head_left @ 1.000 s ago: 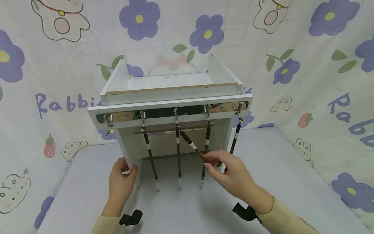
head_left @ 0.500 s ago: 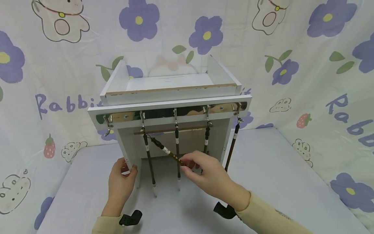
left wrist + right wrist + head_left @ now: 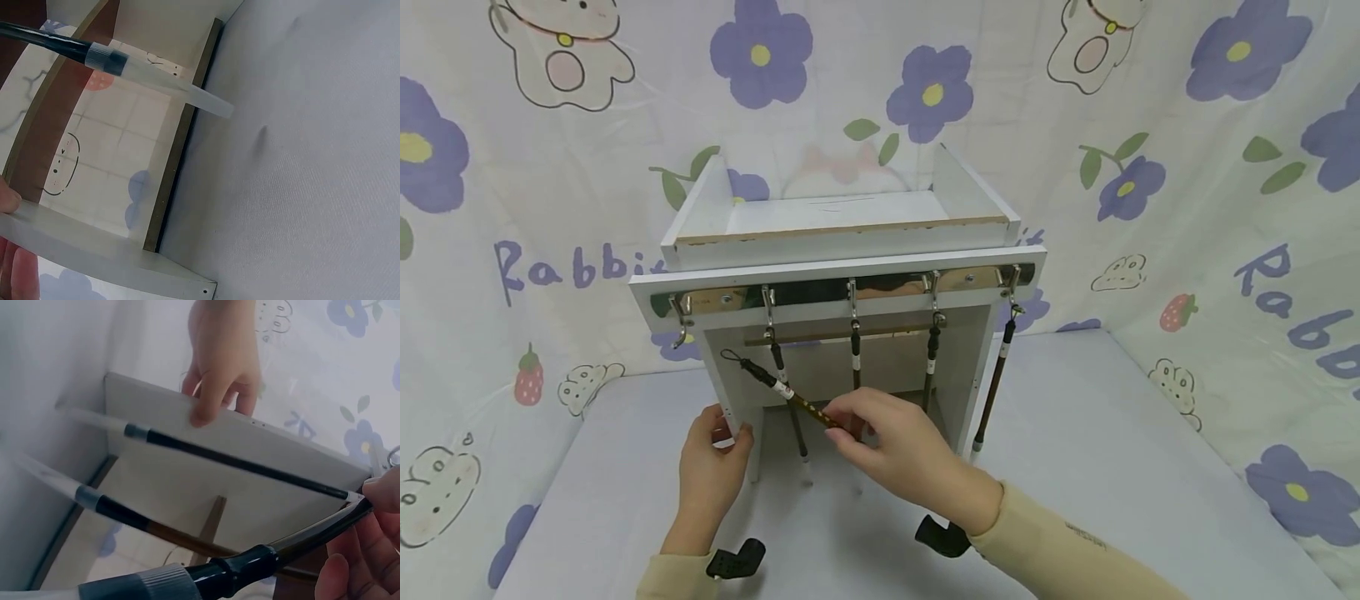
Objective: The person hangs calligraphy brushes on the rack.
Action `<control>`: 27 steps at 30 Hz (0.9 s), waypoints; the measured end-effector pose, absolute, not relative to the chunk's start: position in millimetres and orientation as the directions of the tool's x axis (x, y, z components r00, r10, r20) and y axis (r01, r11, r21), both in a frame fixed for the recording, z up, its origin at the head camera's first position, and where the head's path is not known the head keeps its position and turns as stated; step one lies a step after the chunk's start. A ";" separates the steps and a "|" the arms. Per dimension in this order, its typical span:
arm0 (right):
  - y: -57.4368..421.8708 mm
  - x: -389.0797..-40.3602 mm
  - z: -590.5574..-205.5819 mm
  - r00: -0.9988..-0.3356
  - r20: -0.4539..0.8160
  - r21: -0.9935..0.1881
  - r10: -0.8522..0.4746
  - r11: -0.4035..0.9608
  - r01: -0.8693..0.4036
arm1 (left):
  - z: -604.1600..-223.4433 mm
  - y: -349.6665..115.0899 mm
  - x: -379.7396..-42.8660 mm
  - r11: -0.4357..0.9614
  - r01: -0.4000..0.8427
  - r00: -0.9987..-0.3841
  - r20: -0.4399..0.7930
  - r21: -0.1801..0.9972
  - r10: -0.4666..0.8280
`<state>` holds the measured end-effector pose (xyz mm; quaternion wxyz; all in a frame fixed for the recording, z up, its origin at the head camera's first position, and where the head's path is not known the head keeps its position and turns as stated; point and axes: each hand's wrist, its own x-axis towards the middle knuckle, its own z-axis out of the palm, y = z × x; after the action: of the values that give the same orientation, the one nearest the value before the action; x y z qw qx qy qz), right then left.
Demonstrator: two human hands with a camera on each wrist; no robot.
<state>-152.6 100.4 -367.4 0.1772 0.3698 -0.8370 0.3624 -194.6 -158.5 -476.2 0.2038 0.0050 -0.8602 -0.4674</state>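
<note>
My right hand (image 3: 898,446) pinches a brown-handled writing brush (image 3: 782,390) by its shaft, tilted with its upper end toward the left. Its thin hanging loop (image 3: 730,355) is free in the air, below and right of the bare leftmost hook (image 3: 680,323). In the right wrist view, the held brush (image 3: 231,572) crosses the foreground. Several capped brushes hang from the other hooks, including one brush (image 3: 797,429) behind the held one and another brush (image 3: 995,383) at far right. My left hand (image 3: 711,475) grips the white stand's left side panel (image 3: 730,387), thumb in front.
The white stand (image 3: 835,258) carries a metal hook strip (image 3: 820,290) along its front board. Beneath it lies a white cloth-covered table (image 3: 1075,417). Patterned fabric (image 3: 1000,183) hangs behind. In the left wrist view, a brush's translucent cap (image 3: 181,87) dangles near the table.
My right hand has carried the brush leftward, from in front of the middle hooks to near the leftmost one. The left hand stays on the side panel.
</note>
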 end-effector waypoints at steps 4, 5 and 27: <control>91.7 -155.4 -366.3 -0.662 0.570 -0.474 -0.488 0.463 -0.749 | -477.1 -159.2 -195.0 0.566 0.187 -0.913 0.354 0.803 -0.201; 89.4 -155.9 -366.0 -0.661 0.571 -0.475 -0.487 0.460 -0.750 | -477.5 -159.5 -195.4 0.565 0.187 -0.913 0.355 0.803 -0.203; 57.7 -162.7 -358.1 -0.645 0.576 -0.474 -0.502 0.438 -0.764 | -476.0 -159.2 -194.5 0.575 0.184 -0.909 0.360 0.797 -0.209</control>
<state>-162.7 57.7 -358.1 0.1777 0.3819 -0.8290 0.3678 -194.5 -159.2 -476.0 0.2131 0.0073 -0.8613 -0.4611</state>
